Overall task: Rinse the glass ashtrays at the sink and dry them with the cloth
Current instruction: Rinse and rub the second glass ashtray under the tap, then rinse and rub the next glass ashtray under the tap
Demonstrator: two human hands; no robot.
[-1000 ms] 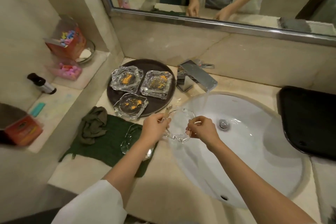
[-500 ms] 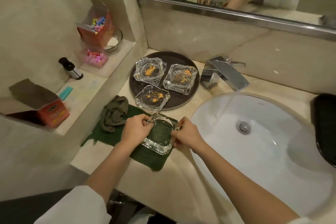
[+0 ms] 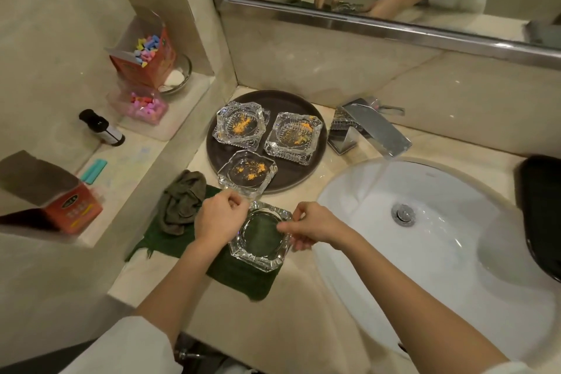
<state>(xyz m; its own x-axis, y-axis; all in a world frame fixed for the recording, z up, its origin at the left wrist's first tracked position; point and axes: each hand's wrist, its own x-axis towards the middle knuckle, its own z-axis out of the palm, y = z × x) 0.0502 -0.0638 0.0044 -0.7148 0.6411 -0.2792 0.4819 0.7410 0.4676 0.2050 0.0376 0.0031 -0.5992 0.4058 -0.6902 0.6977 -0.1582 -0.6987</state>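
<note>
A clean square glass ashtray [image 3: 259, 240] rests on the dark green cloth [image 3: 243, 278] spread on the counter left of the sink [image 3: 455, 282]. My left hand [image 3: 220, 217] grips its left rim with curled fingers. My right hand [image 3: 311, 226] pinches its right rim. Three glass ashtrays with orange residue sit on the round dark tray [image 3: 296, 184]: one at the back left [image 3: 241, 126], one at the back right [image 3: 294, 138], one at the front [image 3: 247, 171]. A crumpled grey-green rag [image 3: 182, 200] lies on the cloth's left end.
Water runs from the chrome faucet [image 3: 372, 130] into the basin. A black tray [image 3: 542, 215] sits at the right edge. The left ledge holds a small dark bottle [image 3: 101, 127], red boxes [image 3: 71, 208], a teal item [image 3: 94, 170] and containers of coloured bits [image 3: 145, 51].
Both hands carried the clean ashtray from over the basin leftward and set it down on the green cloth. The view shifted left with them.
</note>
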